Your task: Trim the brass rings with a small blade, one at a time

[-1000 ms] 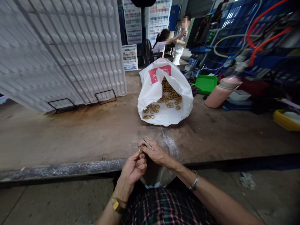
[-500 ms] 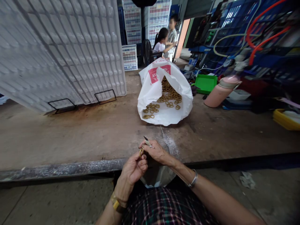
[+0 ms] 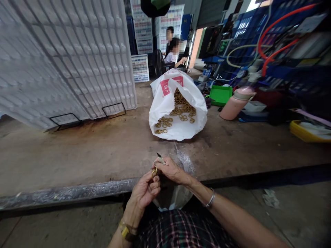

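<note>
Between thumb and fingers, my left hand pinches a brass-coloured ring near the table's front edge. My right hand is closed around a small knife, its dark pointed blade sticking up and away from me. The right fingertips meet the ring, and the two hands are close together. Beyond them lies a white plastic bag with red print, its mouth facing me. Inside it is a pile of similar brass-coloured rings. Below my hands a pale bag or container is partly hidden.
Stacked white ribbed trays stand at the left on the brown table. To the right are a green tray, a pink bottle and a yellow basket. Two people are at the back near white crates.
The camera view has shifted slightly, so the table items appear a little further left. My hands keep the same grip on the ring and knife. The people at the back have changed position.
</note>
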Demonstrator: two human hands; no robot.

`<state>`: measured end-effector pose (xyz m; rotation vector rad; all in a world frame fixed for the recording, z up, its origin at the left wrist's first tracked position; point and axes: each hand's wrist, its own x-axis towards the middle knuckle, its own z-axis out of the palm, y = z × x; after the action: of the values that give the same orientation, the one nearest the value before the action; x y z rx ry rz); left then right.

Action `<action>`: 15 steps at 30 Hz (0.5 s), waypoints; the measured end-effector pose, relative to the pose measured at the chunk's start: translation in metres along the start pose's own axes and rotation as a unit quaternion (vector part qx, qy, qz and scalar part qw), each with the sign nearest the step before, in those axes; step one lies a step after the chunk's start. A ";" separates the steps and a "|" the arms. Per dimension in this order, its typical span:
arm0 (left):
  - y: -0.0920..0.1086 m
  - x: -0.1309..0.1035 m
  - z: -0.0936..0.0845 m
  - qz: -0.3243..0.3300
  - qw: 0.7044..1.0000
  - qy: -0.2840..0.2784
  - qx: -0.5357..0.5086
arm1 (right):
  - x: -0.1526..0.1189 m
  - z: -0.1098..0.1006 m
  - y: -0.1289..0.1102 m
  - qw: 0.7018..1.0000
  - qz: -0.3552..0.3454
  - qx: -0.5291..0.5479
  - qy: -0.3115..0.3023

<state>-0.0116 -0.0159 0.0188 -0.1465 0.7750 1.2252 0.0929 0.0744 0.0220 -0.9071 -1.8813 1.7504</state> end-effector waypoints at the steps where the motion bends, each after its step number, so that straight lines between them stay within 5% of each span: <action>1: 0.000 0.000 -0.002 0.001 1.000 0.000 0.006 | 0.000 0.000 0.000 1.000 0.002 0.002 -0.001; 15: 0.000 0.008 -0.003 0.023 0.998 0.043 -0.027 | 0.004 0.006 -0.001 0.999 0.015 -0.023 0.036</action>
<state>-0.0115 -0.0110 0.0118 -0.2276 0.8247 1.2894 0.0857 0.0735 0.0218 -1.0062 -1.8794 1.6751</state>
